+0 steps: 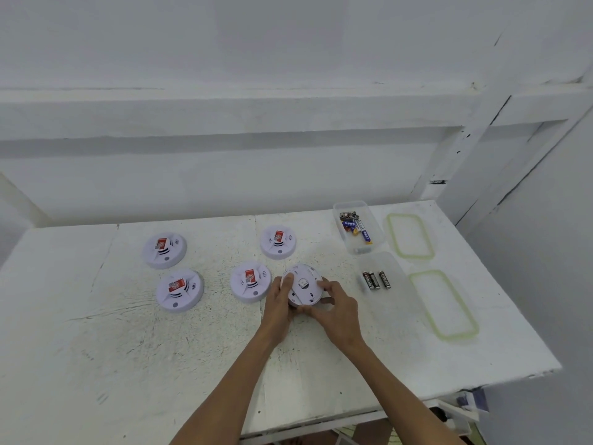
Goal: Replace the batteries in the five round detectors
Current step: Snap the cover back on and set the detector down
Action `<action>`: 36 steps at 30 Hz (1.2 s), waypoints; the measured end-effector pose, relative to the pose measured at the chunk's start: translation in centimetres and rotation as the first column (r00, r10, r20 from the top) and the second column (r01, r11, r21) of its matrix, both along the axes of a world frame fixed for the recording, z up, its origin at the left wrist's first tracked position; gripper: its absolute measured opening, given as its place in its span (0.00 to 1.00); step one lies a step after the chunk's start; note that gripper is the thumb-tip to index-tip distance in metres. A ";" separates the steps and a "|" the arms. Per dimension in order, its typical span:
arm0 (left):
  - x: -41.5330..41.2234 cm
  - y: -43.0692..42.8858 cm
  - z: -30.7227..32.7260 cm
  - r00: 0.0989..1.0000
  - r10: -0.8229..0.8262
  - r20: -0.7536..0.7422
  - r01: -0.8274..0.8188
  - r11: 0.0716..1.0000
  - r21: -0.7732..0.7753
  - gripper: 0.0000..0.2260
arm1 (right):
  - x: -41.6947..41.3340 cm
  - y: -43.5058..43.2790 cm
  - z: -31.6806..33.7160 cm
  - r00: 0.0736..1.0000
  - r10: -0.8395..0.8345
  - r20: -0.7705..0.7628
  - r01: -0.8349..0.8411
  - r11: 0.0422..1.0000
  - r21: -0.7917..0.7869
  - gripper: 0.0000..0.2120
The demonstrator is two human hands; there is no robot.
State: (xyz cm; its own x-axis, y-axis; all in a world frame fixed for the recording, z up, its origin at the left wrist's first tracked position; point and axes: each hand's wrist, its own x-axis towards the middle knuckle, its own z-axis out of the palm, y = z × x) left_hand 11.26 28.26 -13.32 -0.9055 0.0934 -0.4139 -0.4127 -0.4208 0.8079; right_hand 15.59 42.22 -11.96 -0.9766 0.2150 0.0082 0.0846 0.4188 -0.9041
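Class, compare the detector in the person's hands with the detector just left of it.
The held detector is tilted, back side up, no red label showing; its neighbour lies flat, red label up. The left hand and right hand grip one; the other is untouched. Both are round and white.

Just a scuffed white table (192,348) against a white wall (256,59), with two green-rimmed clear lids (410,236) (444,305) lying flat on the right side.
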 end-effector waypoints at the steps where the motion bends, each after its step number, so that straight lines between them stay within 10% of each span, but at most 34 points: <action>1: -0.1 -0.1 0.0 1.000 0.004 0.007 -0.004 1.000 0.014 0.20 | 0.0 -0.2 -0.1 1.000 0.009 -0.018 -0.009 1.000 0.024 0.35; 10: 0.4 -0.6 0.3 0.999 -0.034 0.016 0.032 0.996 0.081 0.30 | 0.0 0.2 -0.2 0.980 0.170 -0.099 -0.152 0.973 0.173 0.30; 21: 0.5 -0.9 0.4 0.998 -0.059 -0.005 0.059 0.982 0.180 0.19 | 0.2 1.0 -1.1 0.944 0.236 -0.231 -0.115 0.890 0.441 0.24; 27: 0.7 -0.6 0.4 0.976 -0.142 -0.168 0.127 0.987 -0.094 0.18 | -0.3 0.9 0.4 0.990 -0.024 -0.142 0.032 0.998 0.058 0.13; 36: 1.2 -0.4 0.4 0.961 -0.147 -0.235 0.071 0.951 -0.302 0.15 | -1.8 1.8 -0.1 0.990 -0.066 0.127 0.111 0.913 -0.392 0.13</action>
State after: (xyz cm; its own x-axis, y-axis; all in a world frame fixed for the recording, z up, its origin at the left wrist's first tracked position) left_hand 12.43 27.84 -12.93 -0.9743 0.1088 -0.1975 -0.2100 -0.1190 0.9704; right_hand 13.79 44.01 -12.05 -0.9434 0.2644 -0.2003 0.2113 0.0138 -0.9773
